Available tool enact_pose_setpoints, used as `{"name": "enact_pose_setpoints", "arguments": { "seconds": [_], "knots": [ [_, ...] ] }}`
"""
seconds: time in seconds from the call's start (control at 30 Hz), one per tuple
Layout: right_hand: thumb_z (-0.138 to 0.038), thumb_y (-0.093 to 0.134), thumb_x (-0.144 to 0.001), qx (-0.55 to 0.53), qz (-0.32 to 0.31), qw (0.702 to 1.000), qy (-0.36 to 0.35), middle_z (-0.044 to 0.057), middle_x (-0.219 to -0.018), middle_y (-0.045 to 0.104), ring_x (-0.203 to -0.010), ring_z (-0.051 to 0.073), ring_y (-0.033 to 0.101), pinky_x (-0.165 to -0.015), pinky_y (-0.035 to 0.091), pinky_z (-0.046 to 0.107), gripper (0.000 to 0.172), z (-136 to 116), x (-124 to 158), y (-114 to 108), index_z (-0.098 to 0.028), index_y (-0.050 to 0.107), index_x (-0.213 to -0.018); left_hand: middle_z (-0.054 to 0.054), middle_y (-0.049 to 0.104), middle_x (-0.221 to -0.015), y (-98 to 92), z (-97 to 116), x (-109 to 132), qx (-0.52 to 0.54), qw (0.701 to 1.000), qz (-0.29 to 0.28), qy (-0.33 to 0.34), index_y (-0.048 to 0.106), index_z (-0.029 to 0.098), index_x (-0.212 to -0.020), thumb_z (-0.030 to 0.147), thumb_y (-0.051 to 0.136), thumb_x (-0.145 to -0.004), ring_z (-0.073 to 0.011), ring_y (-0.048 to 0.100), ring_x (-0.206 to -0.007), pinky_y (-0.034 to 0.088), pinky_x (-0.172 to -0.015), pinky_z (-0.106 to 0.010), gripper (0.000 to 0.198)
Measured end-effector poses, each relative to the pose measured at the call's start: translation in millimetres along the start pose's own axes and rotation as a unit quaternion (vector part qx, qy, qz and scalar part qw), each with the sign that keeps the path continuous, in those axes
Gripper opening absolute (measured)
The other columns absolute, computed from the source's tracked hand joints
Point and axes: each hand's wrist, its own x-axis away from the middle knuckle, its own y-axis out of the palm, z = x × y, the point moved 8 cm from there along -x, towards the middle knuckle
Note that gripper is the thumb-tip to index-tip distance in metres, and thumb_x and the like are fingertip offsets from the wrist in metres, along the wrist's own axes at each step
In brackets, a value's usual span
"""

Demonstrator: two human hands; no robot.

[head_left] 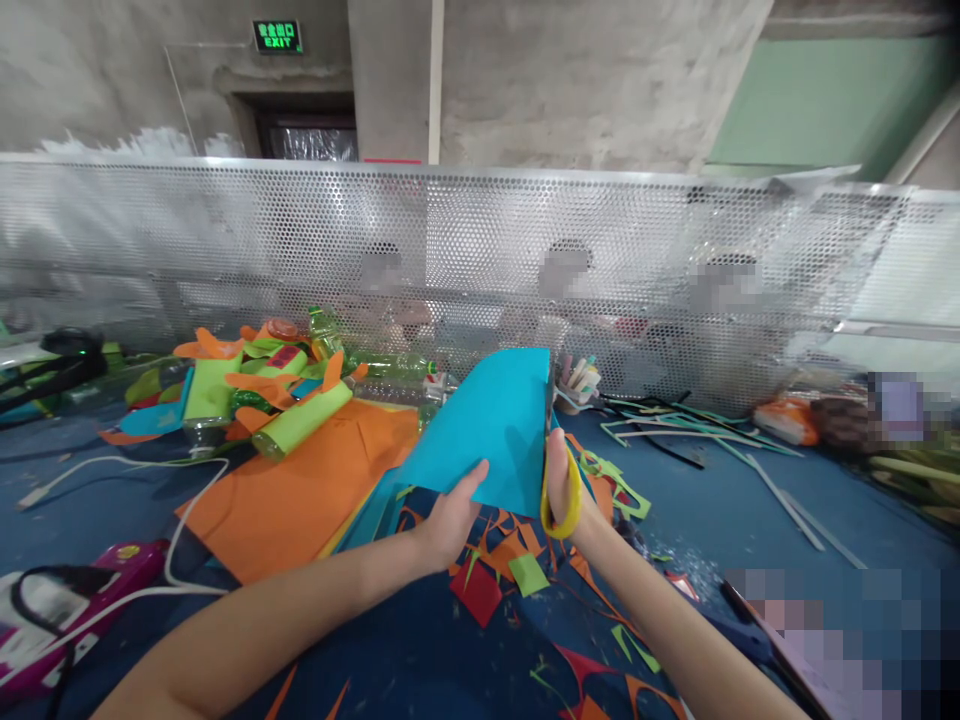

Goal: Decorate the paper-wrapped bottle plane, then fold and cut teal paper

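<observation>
A sheet of bright blue paper is held up in front of me, its upper left edge curving over. My left hand grips its lower edge, thumb on the near face and the other fingers hidden behind. In my right hand is a pair of scissors with yellow handles. The dark blades stand upright along the paper's right edge; whether they are parted I cannot tell. Below both hands lie orange, red and green paper scraps.
Orange sheets lie on the blue table at left, beside paper-wrapped plastic bottles. A white cable and a purple device are nearer. Thin strips lie at right. A perforated metal screen stands behind, people beyond it.
</observation>
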Motion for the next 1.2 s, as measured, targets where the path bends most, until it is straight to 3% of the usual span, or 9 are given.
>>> {"name": "enact_pose_setpoints", "arguments": {
  "seconds": [0.17, 0.33, 0.53, 0.77, 0.93, 1.2],
  "knots": [
    [-0.059, 0.035, -0.085, -0.022, 0.010, 1.000, -0.016, 0.006, -0.109, 0.069, -0.112, 0.027, 0.057, -0.100, 0.040, 0.038, 0.050, 2.0, -2.2, 2.0, -0.022, 0.065, -0.100, -0.008, 0.067, -0.113, 3.2, 2.0, 1.2, 0.024, 1.000, -0.009, 0.011, 0.067, 0.016, -0.112, 0.045, 0.072, -0.073, -0.0320, 0.052, -0.120, 0.027, -0.113, -0.046, 0.049],
    [-0.055, 0.034, -0.085, -0.022, 0.024, 0.999, -0.017, 0.005, -0.095, 0.071, -0.114, 0.026, 0.055, -0.099, 0.042, 0.038, 0.045, 4.0, -3.6, 2.5, -0.022, 0.064, -0.090, -0.008, 0.066, -0.117, 7.3, 1.5, 1.3, 0.034, 0.999, -0.022, 0.009, 0.065, 0.016, -0.115, 0.045, 0.072, -0.073, -0.0326, 0.051, -0.122, 0.028, -0.113, -0.047, 0.052],
    [-0.056, 0.032, -0.086, -0.011, 0.027, 0.999, -0.020, 0.005, -0.080, 0.069, -0.101, 0.027, 0.060, -0.089, 0.048, 0.038, 0.045, -1.2, -0.4, 1.5, -0.024, 0.063, -0.079, -0.007, 0.063, -0.122, 6.3, 0.2, -1.1, 0.029, 0.999, -0.023, 0.021, 0.062, 0.018, -0.120, 0.046, 0.071, -0.073, -0.0323, 0.049, -0.124, 0.025, -0.114, -0.048, 0.055],
    [-0.059, 0.029, -0.083, -0.008, 0.022, 1.000, -0.010, 0.006, -0.076, 0.068, -0.088, 0.027, 0.062, -0.079, 0.049, 0.037, 0.047, 0.2, 0.6, 4.7, -0.024, 0.061, -0.077, -0.008, 0.064, -0.120, 6.1, -0.7, -2.1, 0.040, 0.999, -0.018, 0.018, 0.062, 0.016, -0.119, 0.045, 0.073, -0.071, -0.0315, 0.048, -0.124, 0.026, -0.114, -0.046, 0.057],
    [-0.061, 0.030, -0.082, -0.014, 0.022, 0.999, -0.021, 0.007, -0.084, 0.070, -0.089, 0.026, 0.062, -0.081, 0.049, 0.037, 0.049, -4.5, 1.9, 3.9, -0.024, 0.061, -0.079, -0.008, 0.064, -0.120, 9.0, 1.5, -1.1, 0.048, 0.998, -0.029, 0.021, 0.062, 0.016, -0.120, 0.043, 0.073, -0.072, -0.0320, 0.047, -0.125, 0.025, -0.114, -0.046, 0.057],
    [-0.060, 0.025, -0.083, -0.001, 0.008, 1.000, -0.029, 0.008, -0.081, 0.069, -0.081, 0.026, 0.061, -0.080, 0.049, 0.039, 0.048, -12.0, 4.1, 4.6, -0.024, 0.056, -0.077, -0.008, 0.066, -0.115, 7.6, -0.5, 0.4, 0.046, 0.999, -0.024, 0.007, 0.062, 0.016, -0.121, 0.044, 0.072, -0.073, -0.0317, 0.047, -0.125, 0.025, -0.114, -0.046, 0.056]
  ]
}}
